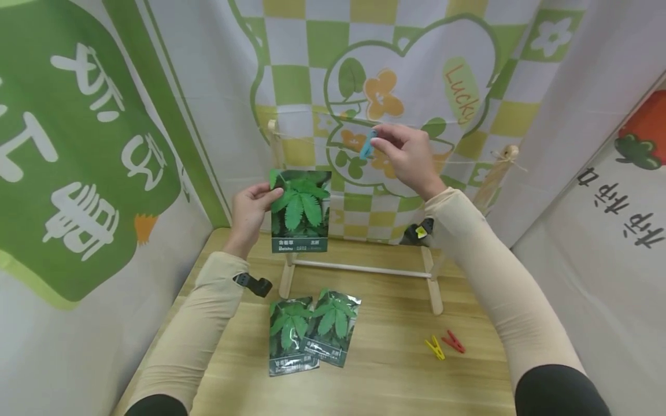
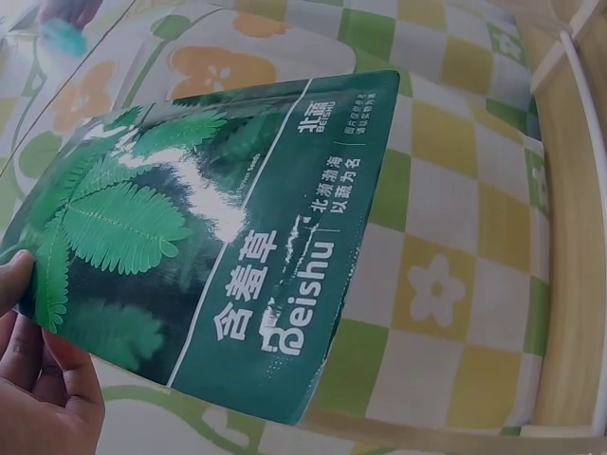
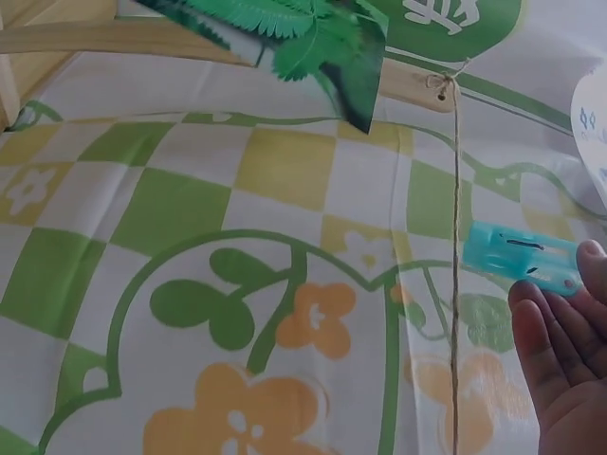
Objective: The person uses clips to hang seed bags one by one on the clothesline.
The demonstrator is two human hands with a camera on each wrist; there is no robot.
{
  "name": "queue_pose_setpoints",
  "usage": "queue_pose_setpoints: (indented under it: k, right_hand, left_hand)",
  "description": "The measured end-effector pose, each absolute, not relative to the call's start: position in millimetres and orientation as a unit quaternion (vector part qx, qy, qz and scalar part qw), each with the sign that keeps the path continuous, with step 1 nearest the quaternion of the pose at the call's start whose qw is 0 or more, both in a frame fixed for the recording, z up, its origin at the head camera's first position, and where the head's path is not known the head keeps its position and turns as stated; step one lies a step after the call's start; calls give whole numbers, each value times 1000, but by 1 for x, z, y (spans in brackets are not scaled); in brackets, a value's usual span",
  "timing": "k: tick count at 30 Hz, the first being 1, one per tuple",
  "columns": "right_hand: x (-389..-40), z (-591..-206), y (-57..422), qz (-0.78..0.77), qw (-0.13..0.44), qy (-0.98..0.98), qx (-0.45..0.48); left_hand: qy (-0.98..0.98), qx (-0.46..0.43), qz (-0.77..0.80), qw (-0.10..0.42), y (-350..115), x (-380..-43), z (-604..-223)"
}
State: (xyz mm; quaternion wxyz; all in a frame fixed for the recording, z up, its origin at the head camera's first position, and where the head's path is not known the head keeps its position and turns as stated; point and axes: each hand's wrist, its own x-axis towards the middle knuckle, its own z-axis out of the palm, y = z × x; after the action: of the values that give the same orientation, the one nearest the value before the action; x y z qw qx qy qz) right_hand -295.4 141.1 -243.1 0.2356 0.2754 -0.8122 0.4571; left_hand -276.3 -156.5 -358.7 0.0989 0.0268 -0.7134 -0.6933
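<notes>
My left hand (image 1: 251, 212) pinches the upper left edge of a green seed packet (image 1: 300, 214) with a leaf picture, held upright in front of the wooden rack's left post. In the left wrist view the packet (image 2: 204, 237) fills much of the picture, thumb on its face. My right hand (image 1: 411, 156) pinches a light-blue clothespin (image 1: 368, 144) between thumb and fingers, up at the string. Seen from the right wrist, the clothespin (image 3: 522, 256) has its tip right at the string (image 3: 456, 284), which runs between the rack's posts.
Two more seed packets, one (image 1: 290, 338) partly under the other (image 1: 333, 326), lie on the wooden table (image 1: 385, 375). A yellow clothespin (image 1: 435, 348) and a red clothespin (image 1: 454, 341) lie at the right. The rack's right post (image 1: 494, 179) and lower bar (image 1: 364, 268) stand before a checked curtain (image 1: 328, 46).
</notes>
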Motion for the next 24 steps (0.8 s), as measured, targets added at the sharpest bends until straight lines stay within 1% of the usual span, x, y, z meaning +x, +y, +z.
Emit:
queue_pose_setpoints:
  k: [7, 11, 15, 24]
  right_hand:
    - [-306, -236, 115, 466, 230, -806, 282]
    - [-309, -237, 101, 459, 231, -803, 301]
    - [-312, -239, 86, 447, 233, -810, 300]
    - [-314, -243, 63, 411, 193, -846, 281]
  left_hand:
    - [-712, 26, -695, 96, -150, -282, -356]
    - [-707, 21, -700, 98, -145, -287, -356]
    - [-701, 18, -706, 102, -141, -290, -355]
    - [-690, 19, -716, 108, -135, -295, -353]
